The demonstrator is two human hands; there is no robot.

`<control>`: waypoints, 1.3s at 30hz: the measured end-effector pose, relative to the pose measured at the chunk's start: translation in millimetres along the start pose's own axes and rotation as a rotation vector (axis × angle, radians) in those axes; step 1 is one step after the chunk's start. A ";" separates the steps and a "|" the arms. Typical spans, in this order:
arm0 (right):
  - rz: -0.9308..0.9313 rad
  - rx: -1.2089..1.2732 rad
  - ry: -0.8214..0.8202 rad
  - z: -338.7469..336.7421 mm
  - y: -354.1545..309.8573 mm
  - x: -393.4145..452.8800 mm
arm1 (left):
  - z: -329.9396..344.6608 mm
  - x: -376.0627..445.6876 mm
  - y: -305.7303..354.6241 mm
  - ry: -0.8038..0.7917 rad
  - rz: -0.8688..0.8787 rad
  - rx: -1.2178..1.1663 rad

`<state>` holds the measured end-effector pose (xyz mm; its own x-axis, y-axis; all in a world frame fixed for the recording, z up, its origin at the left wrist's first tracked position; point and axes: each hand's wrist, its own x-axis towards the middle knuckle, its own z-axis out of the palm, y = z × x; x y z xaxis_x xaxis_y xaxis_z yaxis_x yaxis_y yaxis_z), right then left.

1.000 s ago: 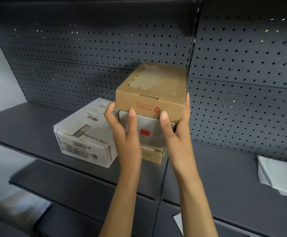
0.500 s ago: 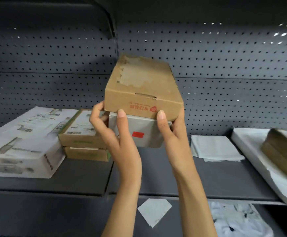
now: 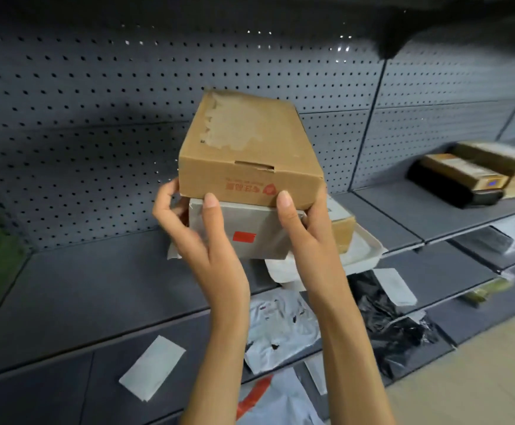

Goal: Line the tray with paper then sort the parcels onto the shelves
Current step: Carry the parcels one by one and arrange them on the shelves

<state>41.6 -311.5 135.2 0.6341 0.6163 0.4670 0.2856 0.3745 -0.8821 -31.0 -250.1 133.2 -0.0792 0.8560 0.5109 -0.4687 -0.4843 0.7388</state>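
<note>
While both hands carry two stacked parcels in front of the shelf [image 3: 102, 289], the left hand [image 3: 201, 240] and right hand [image 3: 308, 237] curl around the grey box [image 3: 250, 237] with its red label, under the cardboard box [image 3: 250, 154] bearing unreadable red print. A white tray [image 3: 363, 250] sits behind them.

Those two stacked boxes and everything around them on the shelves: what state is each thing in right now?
Brown box: closed, held up, stacked on the grey box.
Grey box: closed, gripped from both sides.
Left hand: gripping the stack.
Right hand: gripping the stack.
White tray: resting on the shelf, paper inside, a box in it.
Black bag: crumpled, lying on a lower shelf.
</note>
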 end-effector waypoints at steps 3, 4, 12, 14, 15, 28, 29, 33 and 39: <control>-0.017 -0.034 0.037 -53.3 -7.8 -5.7 | 39.5 -34.5 2.2 -0.017 -0.024 -0.046; -0.024 -0.046 0.055 -74.9 -11.1 -8.5 | 55.6 -48.6 3.4 -0.031 -0.031 -0.066; -0.047 -0.150 0.238 -204.0 -26.7 -29.1 | 146.2 -138.7 4.9 -0.222 -0.123 -0.130; -0.045 -0.155 0.277 -226.7 -26.7 -32.1 | 163.7 -153.5 2.3 -0.272 -0.144 -0.150; -0.040 -0.155 0.299 -237.1 -25.9 -33.4 | 171.8 -159.4 0.0 -0.297 -0.152 -0.160; 0.027 -0.302 0.482 -365.6 16.5 34.7 | 314.0 -187.3 -80.2 -0.465 -0.283 -0.188; 0.027 -0.302 0.474 -371.1 19.2 46.1 | 323.4 -181.9 -88.1 -0.478 -0.275 -0.183; 0.004 -0.302 0.448 -391.1 37.6 92.9 | 361.3 -159.4 -123.3 -0.497 -0.266 -0.158; 0.007 -0.286 0.426 -418.4 76.3 142.4 | 397.2 -141.7 -164.7 -0.523 -0.239 -0.029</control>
<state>454.3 -485.0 108.7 0.8563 0.2591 0.4468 0.4274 0.1304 -0.8946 406.9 -363.5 113.8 0.4739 0.7345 0.4858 -0.4443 -0.2768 0.8520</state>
